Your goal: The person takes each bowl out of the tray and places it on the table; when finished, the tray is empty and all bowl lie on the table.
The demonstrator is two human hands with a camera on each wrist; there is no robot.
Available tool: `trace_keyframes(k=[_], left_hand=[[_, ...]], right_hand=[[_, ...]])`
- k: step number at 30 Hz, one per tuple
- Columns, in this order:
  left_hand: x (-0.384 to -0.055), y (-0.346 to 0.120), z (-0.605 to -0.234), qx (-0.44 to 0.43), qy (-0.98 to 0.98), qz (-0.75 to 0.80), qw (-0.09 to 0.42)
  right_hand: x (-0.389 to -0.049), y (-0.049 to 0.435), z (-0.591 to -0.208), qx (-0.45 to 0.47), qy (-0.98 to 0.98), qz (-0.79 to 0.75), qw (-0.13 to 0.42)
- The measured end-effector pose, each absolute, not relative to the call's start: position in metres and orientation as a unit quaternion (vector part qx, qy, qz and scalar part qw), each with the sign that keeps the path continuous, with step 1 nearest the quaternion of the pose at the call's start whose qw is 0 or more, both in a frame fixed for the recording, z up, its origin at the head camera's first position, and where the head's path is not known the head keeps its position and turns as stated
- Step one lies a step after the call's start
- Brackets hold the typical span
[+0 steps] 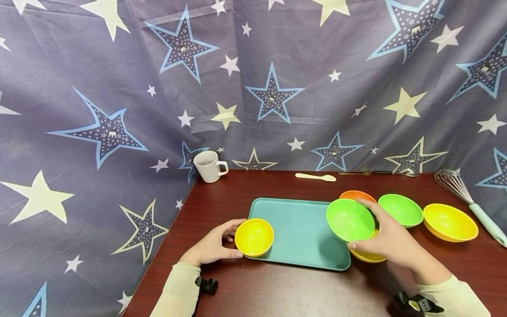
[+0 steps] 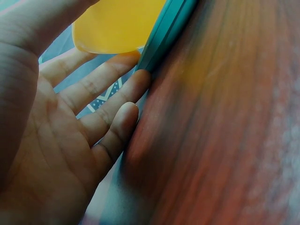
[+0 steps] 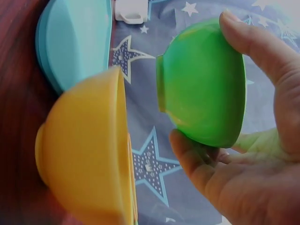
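Observation:
At the left front corner of the teal tray is a small yellow bowl. My left hand holds this bowl from its left side, thumb at the near side and fingers at the far side. In the left wrist view the lower fingers lie beside the tray's edge. A light green bowl is raised in my right hand, thumb and fingers around its right side. Beneath it, partly hidden, another yellow bowl stands by the tray's right edge; the right wrist view shows a gap between them.
An orange bowl, a second green bowl and a larger yellow bowl stand on the right. A whisk lies beyond them. Along the back are a white mug, a cream spoon and other utensils before the star-patterned cloth.

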State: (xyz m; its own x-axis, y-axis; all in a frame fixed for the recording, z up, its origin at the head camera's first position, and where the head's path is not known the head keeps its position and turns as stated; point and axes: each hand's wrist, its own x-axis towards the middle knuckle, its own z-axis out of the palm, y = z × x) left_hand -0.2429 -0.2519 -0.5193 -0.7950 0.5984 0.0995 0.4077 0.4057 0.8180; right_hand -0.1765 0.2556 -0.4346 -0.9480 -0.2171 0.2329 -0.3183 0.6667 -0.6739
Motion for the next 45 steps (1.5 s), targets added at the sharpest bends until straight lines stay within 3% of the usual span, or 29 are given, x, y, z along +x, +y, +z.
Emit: trace_keyframes(k=[45], left_hand=[[-0.244,-0.253,-0.522,0.312,0.829,0.452,0.103]], right_hand=[[-0.138,0.354,-0.462,0.072,-0.931,0.345,0.098]])
